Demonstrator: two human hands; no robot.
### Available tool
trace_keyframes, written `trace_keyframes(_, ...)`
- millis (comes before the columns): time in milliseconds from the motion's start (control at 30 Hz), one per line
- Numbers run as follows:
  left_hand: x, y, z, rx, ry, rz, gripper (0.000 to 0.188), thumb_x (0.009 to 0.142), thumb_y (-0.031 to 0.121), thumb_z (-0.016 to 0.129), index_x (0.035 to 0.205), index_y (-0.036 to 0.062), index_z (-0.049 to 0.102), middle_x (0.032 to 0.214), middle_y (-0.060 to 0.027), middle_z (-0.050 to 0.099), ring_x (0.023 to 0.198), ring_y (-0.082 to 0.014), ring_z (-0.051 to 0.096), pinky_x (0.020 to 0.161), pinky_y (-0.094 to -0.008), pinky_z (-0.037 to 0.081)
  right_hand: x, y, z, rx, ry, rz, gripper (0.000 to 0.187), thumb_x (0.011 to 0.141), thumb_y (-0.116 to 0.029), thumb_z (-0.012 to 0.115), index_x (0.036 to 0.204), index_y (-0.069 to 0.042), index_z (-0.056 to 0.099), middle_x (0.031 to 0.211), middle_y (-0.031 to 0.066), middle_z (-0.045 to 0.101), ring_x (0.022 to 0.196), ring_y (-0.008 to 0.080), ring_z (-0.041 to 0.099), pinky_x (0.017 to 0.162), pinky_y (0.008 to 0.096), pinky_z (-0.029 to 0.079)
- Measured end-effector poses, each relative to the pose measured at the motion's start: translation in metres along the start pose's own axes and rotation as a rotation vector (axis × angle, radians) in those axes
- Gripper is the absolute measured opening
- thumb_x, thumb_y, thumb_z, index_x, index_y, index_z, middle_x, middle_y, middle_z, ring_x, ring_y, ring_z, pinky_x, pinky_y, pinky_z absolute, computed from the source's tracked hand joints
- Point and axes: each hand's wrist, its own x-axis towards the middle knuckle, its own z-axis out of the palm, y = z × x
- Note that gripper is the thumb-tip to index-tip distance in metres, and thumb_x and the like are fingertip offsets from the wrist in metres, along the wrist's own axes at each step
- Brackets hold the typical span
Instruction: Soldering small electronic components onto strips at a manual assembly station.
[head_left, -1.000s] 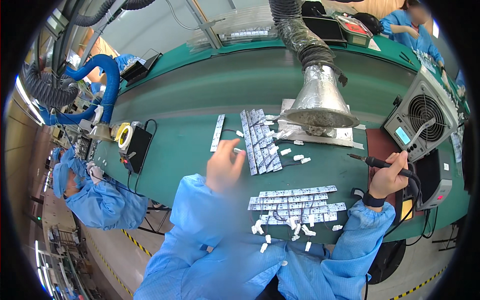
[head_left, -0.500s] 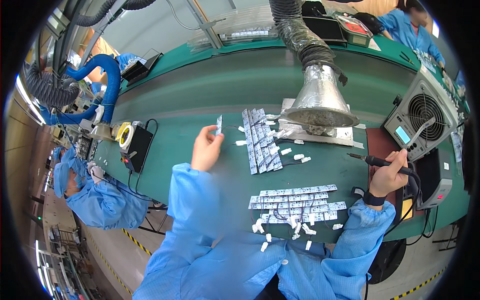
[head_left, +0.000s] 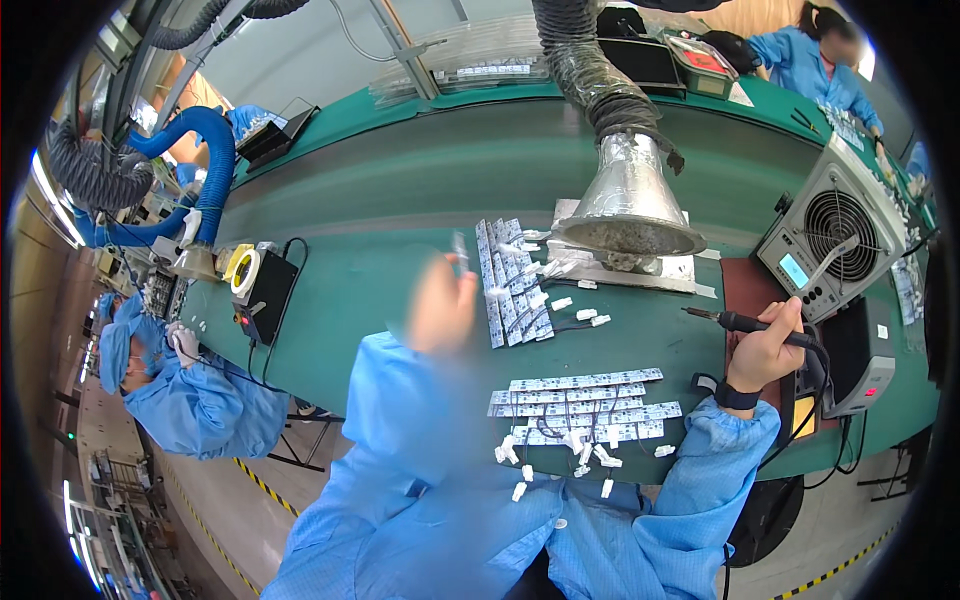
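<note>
My left hand (head_left: 443, 305), smeared by motion, pinches a narrow white circuit board strip (head_left: 460, 250) left of the far stack; most of the strip is hidden. My right hand (head_left: 765, 352) is closed around the handle of a soldering iron (head_left: 738, 321), whose bare tip points left over the bench. Beside my left hand lie several overlapping LED-style circuit board strips (head_left: 495, 285) with black wires and white connectors. Closer to me, a second group of such strips (head_left: 590, 388) lies crosswise, its wires and connectors hanging toward the bench edge.
A metal fume hood (head_left: 635, 195) on a flexible duct hangs over a pale board (head_left: 665, 278). At right stand a fan unit (head_left: 835, 230) and a black soldering station (head_left: 850, 365). A black tape-reel device (head_left: 268, 300) stands left. Co-workers (head_left: 200, 400) sit left and far right.
My left hand has moved right, closer to the far stack of strips, with the circuit board strip in its fingers. My right hand still holds the soldering iron; the whole view has shifted slightly.
</note>
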Motion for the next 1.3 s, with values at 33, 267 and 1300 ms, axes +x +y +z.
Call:
trace_keyframes(33,-0.002,-0.009,0.016,0.136,-0.049,0.106,0.048,0.091,0.032,0.058,0.126,-0.0002,0.050,0.104,-0.0189,0.058,0.092,-0.0353,0.061,0.081,-0.0437,0.048,0.001,0.000,0.000,0.002,-0.003,-0.006,0.042,0.099,-0.020,0.050,0.061,-0.004,0.045,0.059,-0.0002,0.044,0.055,0.0065,0.039,0.052,0.0224,0.031)
trace_keyframes(267,-0.011,0.042,0.019,0.340,-0.140,0.123,0.065,0.085,0.049,0.062,0.124,-0.0021,0.049,0.115,-0.0221,0.053,0.099,-0.0395,0.060,0.084,-0.0453,0.049,0.008,-0.010,-0.015,-0.050,0.022,0.013,0.040,0.098,-0.019,0.047,0.061,-0.006,0.043,0.058,-0.0005,0.043,0.056,0.0071,0.040,0.051,0.0256,0.031)
trace_keyframes(1300,0.266,-0.009,0.074,0.561,-0.144,0.045,0.060,0.071,0.031,0.071,0.120,0.0029,0.050,0.115,-0.0237,0.058,0.106,-0.0414,0.059,0.091,-0.0463,0.049,0.002,-0.016,-0.019,-0.153,0.018,0.035,0.039,0.097,-0.014,0.048,0.060,-0.003,0.046,0.056,0.0010,0.046,0.053,0.0081,0.041,0.051,0.0257,0.031)
